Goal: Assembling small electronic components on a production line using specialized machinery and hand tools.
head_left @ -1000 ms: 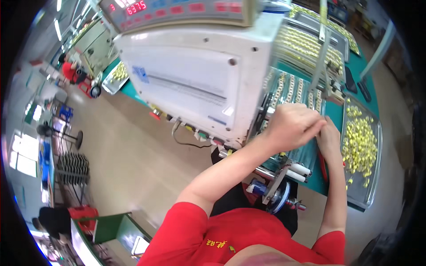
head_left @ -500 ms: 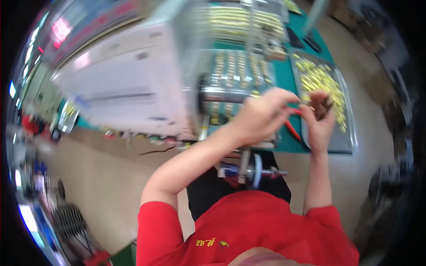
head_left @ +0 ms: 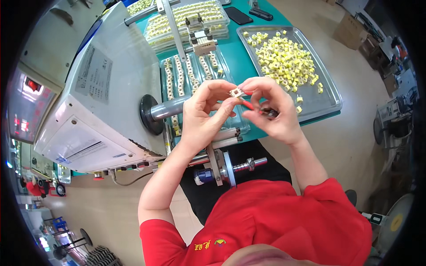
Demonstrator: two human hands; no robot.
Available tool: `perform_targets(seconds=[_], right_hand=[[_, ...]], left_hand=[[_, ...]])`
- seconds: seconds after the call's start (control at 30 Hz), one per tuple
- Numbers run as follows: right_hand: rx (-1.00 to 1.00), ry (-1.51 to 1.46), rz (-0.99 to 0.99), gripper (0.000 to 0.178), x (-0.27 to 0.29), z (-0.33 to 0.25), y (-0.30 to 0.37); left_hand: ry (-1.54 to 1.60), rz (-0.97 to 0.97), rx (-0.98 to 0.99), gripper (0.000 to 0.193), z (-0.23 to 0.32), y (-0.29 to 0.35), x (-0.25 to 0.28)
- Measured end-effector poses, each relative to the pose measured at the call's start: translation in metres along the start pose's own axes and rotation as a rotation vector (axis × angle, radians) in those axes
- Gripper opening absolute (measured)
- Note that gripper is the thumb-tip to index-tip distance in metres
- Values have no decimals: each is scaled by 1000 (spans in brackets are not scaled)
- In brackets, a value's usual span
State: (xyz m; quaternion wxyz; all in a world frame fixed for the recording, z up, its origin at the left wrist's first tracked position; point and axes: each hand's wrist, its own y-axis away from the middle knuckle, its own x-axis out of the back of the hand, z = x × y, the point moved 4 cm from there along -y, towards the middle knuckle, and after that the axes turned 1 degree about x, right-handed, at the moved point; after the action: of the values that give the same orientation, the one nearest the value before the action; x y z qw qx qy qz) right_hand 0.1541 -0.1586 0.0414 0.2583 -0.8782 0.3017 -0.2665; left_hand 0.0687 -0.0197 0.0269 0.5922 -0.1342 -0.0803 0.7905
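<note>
In the head view, the left hand [head_left: 205, 106] is pinching a small pale part [head_left: 236, 92] between thumb and fingers, in front of the chest and over the near edge of the green table [head_left: 239, 55]. The right hand [head_left: 277, 111] is curling around a red-handled tool [head_left: 248, 105]; its fingers are covering much of the tool, so the working end is staying hard to make out. Whether the right fingertips are touching the part, I cannot tell. The left hand and a metal shaft [head_left: 171, 108] are hiding some of the clear tray [head_left: 226, 71] with its rows of pieces. Yellow pieces [head_left: 284, 60] are lying heaped in a metal tray [head_left: 326, 101] at right. The machine's display [head_left: 26, 106] is blurring into the dark rim.
</note>
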Motion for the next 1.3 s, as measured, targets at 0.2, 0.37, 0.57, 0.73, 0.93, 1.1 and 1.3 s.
perform_targets(seconds=[0.2, 0.37, 0.57, 0.73, 0.93, 1.1, 1.3], right_hand=[[-288, -256, 90, 20, 6, 12, 7], [-294, -238, 104, 15, 6, 19, 5], [-243, -123, 65, 7, 11, 16, 3], [213, 254, 242, 16, 8, -7, -6], [516, 488, 292, 20, -1, -17, -15], [562, 574, 229, 26, 1, -23, -14], [546, 632, 38, 30, 6, -28, -19]], left_hand=[[-127, 24, -116, 28, 4, -1, 0], [-248, 24, -281, 27, 5, -4, 2], [-310, -34, -312, 28, 5, -3, 2], [105, 61, -37, 40, 1, -3, -1], [216, -89, 134, 24, -7, -2, 7], [225, -82, 137, 24, -3, -1, 5], [196, -123, 177, 20, -7, 0, 8]])
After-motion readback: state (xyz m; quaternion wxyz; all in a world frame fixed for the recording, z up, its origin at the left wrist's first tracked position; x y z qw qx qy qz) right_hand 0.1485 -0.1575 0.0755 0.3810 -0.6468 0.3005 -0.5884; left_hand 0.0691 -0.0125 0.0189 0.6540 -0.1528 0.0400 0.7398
